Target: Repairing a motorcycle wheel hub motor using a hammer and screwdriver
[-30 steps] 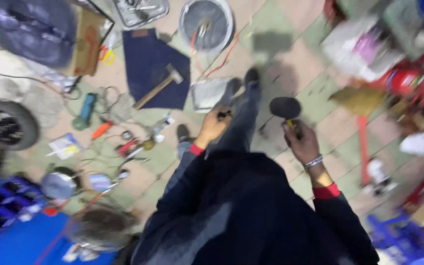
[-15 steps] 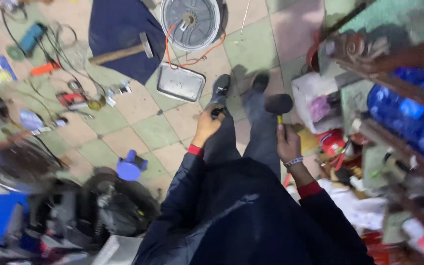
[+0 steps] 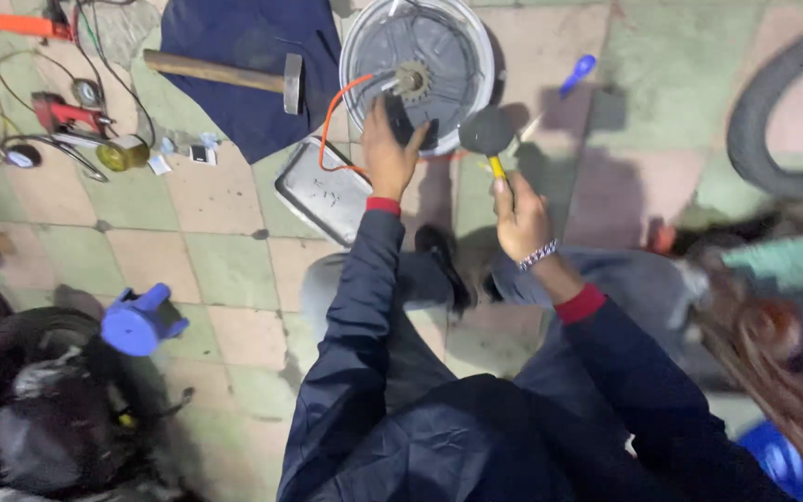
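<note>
Head view, upper centre: left hand [image 3: 388, 156] grips the rim of grey hub-motor wheel [image 3: 439, 46], steadying it on the tiled floor [image 3: 225, 260]. Right hand [image 3: 519, 218] clasps yellow-handled rubber mallet [image 3: 487, 132], head beside the wheel. Upper left: wooden hammer [image 3: 225, 74] on blue cloth [image 3: 234, 37]; metal tray [image 3: 320, 191] below.

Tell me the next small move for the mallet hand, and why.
Probably swing the rubber mallet in the right hand down onto the hub wheel: its head hovers at the rim, and the left hand already steadies the wheel near its sprocket.
</note>
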